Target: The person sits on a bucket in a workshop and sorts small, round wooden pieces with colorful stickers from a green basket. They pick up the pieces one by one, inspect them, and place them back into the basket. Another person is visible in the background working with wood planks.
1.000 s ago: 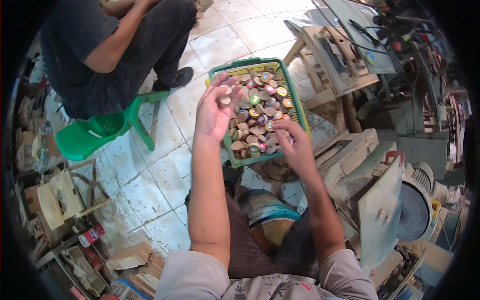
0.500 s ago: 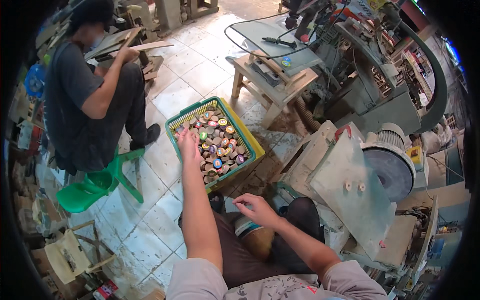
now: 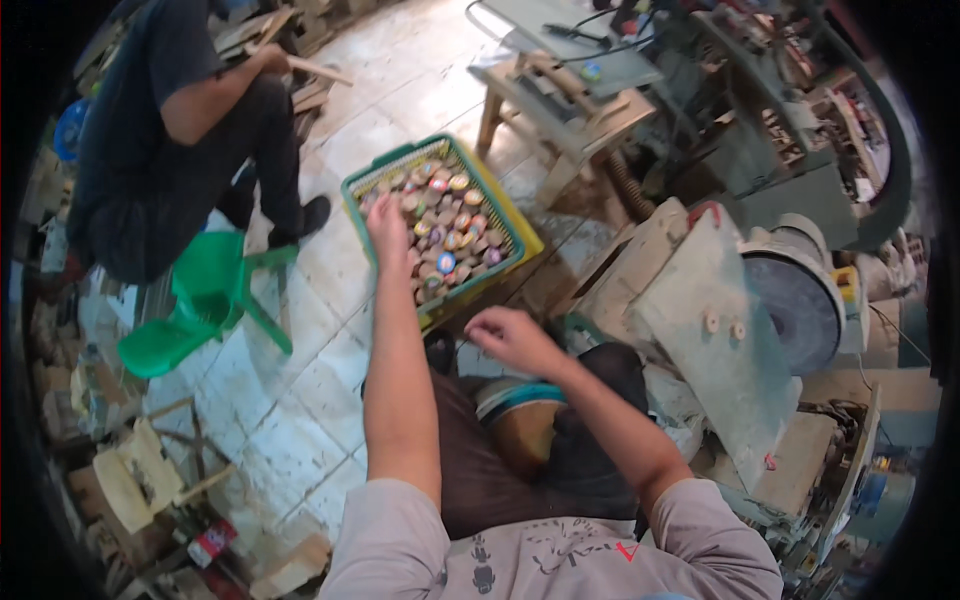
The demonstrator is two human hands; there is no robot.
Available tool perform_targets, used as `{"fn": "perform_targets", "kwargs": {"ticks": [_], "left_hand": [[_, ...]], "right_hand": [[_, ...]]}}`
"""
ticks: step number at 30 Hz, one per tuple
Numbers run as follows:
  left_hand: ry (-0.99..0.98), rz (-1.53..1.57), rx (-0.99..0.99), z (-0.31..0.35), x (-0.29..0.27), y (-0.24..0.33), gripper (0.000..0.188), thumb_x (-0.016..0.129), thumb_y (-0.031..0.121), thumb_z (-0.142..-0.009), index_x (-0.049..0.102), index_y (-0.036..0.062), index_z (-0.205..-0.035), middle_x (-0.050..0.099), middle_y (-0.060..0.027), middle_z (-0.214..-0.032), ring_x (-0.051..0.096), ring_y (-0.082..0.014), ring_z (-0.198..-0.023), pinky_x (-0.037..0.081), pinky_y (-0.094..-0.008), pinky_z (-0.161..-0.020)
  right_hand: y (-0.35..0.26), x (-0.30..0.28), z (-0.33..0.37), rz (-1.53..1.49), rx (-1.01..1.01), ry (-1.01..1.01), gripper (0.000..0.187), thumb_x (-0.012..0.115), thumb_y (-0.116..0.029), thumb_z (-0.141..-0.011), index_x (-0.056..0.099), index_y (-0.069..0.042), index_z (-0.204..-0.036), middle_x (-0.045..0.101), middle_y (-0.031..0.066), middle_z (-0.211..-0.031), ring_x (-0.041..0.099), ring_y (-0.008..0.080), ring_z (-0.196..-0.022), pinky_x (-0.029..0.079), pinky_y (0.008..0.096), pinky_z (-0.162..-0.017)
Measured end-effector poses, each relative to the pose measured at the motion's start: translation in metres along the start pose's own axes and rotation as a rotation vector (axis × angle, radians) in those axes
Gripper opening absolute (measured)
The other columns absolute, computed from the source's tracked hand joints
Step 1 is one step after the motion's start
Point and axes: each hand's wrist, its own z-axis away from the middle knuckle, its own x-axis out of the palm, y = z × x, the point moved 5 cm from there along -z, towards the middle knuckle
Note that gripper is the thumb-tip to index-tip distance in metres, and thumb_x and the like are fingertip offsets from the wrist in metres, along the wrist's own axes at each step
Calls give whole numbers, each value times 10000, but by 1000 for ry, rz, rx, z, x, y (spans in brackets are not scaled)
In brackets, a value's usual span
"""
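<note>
Head view showed small, thick wooden discs (image 3: 447, 218), some colour-topped, heaped in a green plastic basket (image 3: 395, 156) toward eleven o'clock. The left grip (image 3: 388, 230) hung at the basket's nine o'clock, its fingertips hidden, so its hold could not be told. At five o'clock the right grip (image 3: 510, 338) curled loosely, contents unclear. Each disc looked light, stiff and sturdy, probably best pinched across its rim.

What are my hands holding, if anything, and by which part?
Cannot be told for the left hand, blurred over small round tan discs in the green-rimmed plastic basket; nothing shows in the right hand.
</note>
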Motion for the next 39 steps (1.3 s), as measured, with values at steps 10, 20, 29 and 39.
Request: {"fn": "perform_targets", "kwargs": {"ticks": [10, 20, 29, 39], "left_hand": [[-493, -798, 376, 48, 65, 42, 265, 660, 197, -820, 663, 63, -1048, 651, -135, -989, 626, -269, -911, 499, -372, -820], [-711, -1097, 330, 61, 63, 28, 374, 691, 130, -758, 640, 150, -1128, 499, -101, -1176, 522, -256, -1006, 461, -347, -886], [-615, -959, 204, 51, 58, 41, 360, 532, -25, -783, 644, 104, -1100, 511, -94, -1166, 604, -153, -807, 515, -272, -781], [-731, -1161, 292, 67, 60, 53, 363, 738, 142, -754, 632, 123, -1101, 459, -102, -1145, 524, -261, -1063, 461, -366, -922]], "right_hand": [[32, 29, -52, 369, 51, -481, 250, 613, -237, -855, 680, -8, -930, 663, 216, -836, 644, 372, -832, 506, 444, -755], [24, 49, -48, 460, -127, -564, 238, 614, -239, -851, 651, -4, -851, 635, 187, -835, 626, 368, -856, 498, 464, -765], [8, 31, -63, 479, -191, -455, 258, 637, -232, -831, 646, 27, -826, 648, 196, -816, 642, 352, -842, 519, 451, -776], [5, 29, -56, 503, -236, -432, 233, 654, -229, -818, 654, 4, -813, 648, 184, -813, 643, 347, -849, 518, 450, -757]]}}
